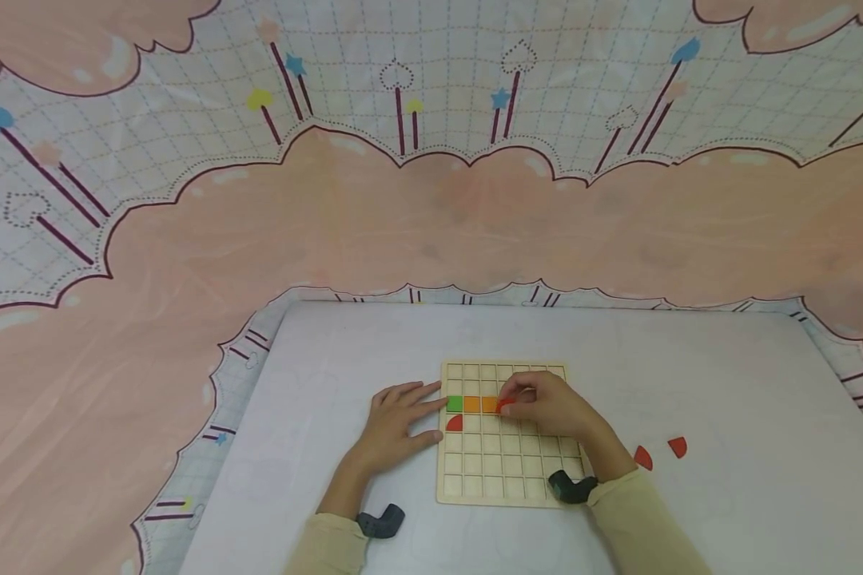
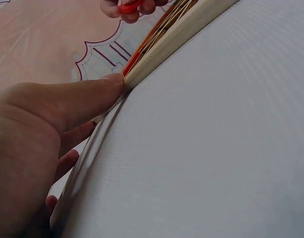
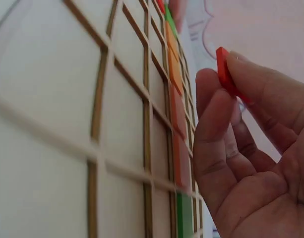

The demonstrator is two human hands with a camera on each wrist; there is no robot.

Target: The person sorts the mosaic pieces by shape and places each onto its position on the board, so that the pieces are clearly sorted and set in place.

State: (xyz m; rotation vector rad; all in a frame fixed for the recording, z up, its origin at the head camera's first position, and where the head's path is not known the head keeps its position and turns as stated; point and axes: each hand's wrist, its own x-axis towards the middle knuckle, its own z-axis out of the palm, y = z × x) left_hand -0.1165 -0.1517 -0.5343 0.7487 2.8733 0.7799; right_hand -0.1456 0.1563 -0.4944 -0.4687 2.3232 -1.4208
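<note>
Over the wooden grid board (image 1: 492, 487), my right hand (image 1: 550, 406) pinches a small red piece (image 3: 224, 72) between thumb and fingertips. My left hand (image 1: 395, 423) lies along the board's left side with its fingers spread, thumb (image 2: 99, 94) touching the edge in the left wrist view. One row begins with a green square (image 1: 455, 404) and orange squares (image 1: 471, 404). More reddish tiles (image 3: 180, 158) and another green tile (image 3: 185, 213) appear along that row in the right wrist view, hidden behind the hand in the head view. A red quarter-circle (image 1: 455, 423) sits in the cell below the first green square.
Two loose red quarter-circles (image 1: 678, 446) lie on the white table (image 1: 748, 383) to the right of the board. Dark curved wrist devices (image 1: 381, 521) are on both wrists. A patterned pink cloth (image 1: 431, 224) hangs behind the table.
</note>
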